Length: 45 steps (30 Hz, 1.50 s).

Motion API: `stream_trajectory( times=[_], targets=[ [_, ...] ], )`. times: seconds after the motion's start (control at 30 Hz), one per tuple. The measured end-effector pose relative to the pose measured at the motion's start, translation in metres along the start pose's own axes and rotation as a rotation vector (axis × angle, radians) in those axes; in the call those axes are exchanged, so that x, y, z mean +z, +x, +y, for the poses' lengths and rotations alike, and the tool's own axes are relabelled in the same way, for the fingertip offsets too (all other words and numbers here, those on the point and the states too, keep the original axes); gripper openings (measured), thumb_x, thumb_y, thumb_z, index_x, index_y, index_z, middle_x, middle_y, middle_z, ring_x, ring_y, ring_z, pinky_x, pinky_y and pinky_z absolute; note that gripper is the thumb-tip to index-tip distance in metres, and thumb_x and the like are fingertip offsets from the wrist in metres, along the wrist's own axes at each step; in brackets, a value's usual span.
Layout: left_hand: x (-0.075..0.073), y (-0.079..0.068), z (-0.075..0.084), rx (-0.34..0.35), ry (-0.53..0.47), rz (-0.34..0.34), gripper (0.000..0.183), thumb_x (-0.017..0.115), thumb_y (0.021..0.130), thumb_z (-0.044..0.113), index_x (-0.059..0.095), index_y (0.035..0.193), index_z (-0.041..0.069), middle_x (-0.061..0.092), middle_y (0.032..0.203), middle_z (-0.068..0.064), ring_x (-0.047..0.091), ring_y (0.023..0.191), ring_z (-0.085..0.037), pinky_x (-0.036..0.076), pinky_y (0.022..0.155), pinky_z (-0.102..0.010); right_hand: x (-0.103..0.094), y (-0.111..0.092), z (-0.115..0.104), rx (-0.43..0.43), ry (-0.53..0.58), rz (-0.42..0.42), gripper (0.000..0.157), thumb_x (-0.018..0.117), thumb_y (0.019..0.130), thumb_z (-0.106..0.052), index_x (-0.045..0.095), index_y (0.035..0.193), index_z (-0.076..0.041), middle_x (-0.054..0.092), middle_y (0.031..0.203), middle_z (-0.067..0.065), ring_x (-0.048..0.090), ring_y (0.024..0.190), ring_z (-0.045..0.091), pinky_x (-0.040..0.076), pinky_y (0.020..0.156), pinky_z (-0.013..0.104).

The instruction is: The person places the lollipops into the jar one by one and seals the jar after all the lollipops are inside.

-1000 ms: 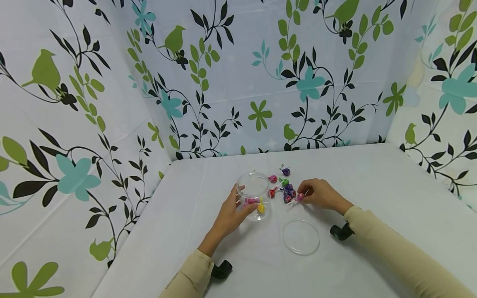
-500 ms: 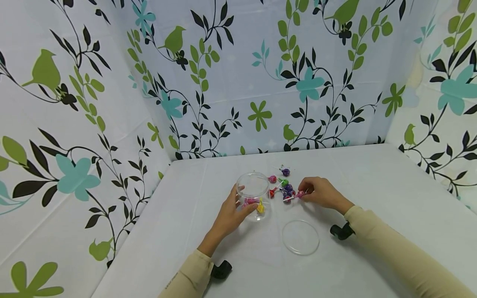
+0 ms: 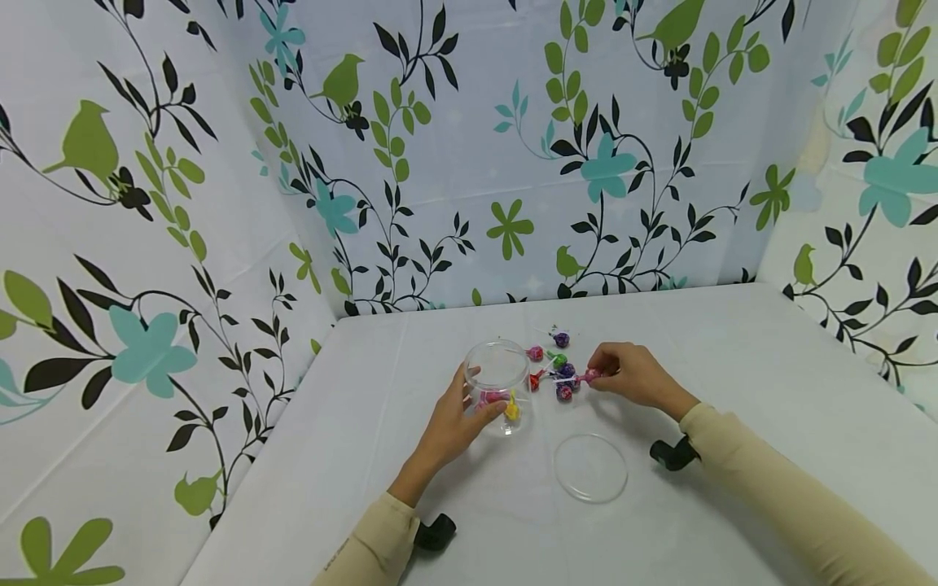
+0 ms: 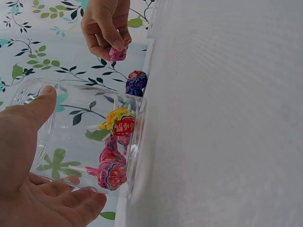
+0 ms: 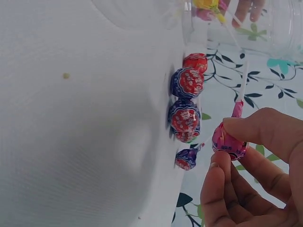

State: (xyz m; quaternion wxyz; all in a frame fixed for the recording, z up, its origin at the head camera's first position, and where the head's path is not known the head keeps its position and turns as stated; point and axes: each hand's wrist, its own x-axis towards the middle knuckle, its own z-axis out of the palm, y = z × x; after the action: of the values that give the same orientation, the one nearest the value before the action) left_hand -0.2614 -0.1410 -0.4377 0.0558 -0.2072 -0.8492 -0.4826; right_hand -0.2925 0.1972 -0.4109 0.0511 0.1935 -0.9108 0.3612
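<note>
My left hand (image 3: 456, 417) holds a clear round jar (image 3: 501, 377) upright on the white table, thumb on its near side and fingers round the far side. Inside lie a yellow lollipop (image 4: 118, 121) and pink lollipops (image 4: 112, 174), near the bottom. To the jar's right, my right hand (image 3: 632, 376) pinches a pink lollipop (image 5: 230, 142) by its wrapped head between thumb and fingertips. Its white stick points toward the jar. Beside and behind it are several loose lollipops, among them purple (image 3: 561, 338), green (image 3: 559, 359) and red (image 3: 534, 382) ones.
A clear round lid (image 3: 590, 468) lies flat on the white table (image 3: 513, 521), in front of the lollipops and between the forearms. Patterned cloth (image 3: 454, 163) with birds and leaves hangs behind and at both sides.
My right hand has lifted the pink lollipop slightly up and away from the pile, and its stick has swung from down-left to pointing left. My left hand and the jar have stayed in place.
</note>
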Motion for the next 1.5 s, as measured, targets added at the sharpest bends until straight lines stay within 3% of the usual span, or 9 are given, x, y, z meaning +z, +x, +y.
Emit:
stream_trajectory(
  times=[0.43, 1.5],
  targets=[
    [0.000, 0.000, 0.000, -0.025, 0.008, 0.002, 0.099, 0.075, 0.094, 0.050, 0.021, 0.165, 0.006, 0.040, 0.162, -0.011, 0.045, 0.143, -0.039, 0.042, 0.113, -0.049, -0.014, 0.005, -0.015, -0.005, 0.033, 0.032, 0.019, 0.082, 0.091, -0.013, 0.072, 0.106, -0.006, 0.067, 0.092, 0.002, 0.061, 0.087, 0.023, 0.056, 0.073, 0.034],
    [0.000, -0.002, 0.004, -0.008, -0.016, 0.005, 0.096, 0.077, 0.096, 0.043, 0.021, 0.165, 0.007, 0.040, 0.161, -0.013, 0.045, 0.142, -0.040, 0.042, 0.112, -0.050, -0.020, 0.007, -0.049, -0.097, 0.049, 0.083, 0.017, 0.083, 0.092, -0.019, 0.073, 0.101, -0.009, 0.067, 0.090, 0.000, 0.062, 0.086, 0.021, 0.056, 0.075, 0.036]
  ],
)
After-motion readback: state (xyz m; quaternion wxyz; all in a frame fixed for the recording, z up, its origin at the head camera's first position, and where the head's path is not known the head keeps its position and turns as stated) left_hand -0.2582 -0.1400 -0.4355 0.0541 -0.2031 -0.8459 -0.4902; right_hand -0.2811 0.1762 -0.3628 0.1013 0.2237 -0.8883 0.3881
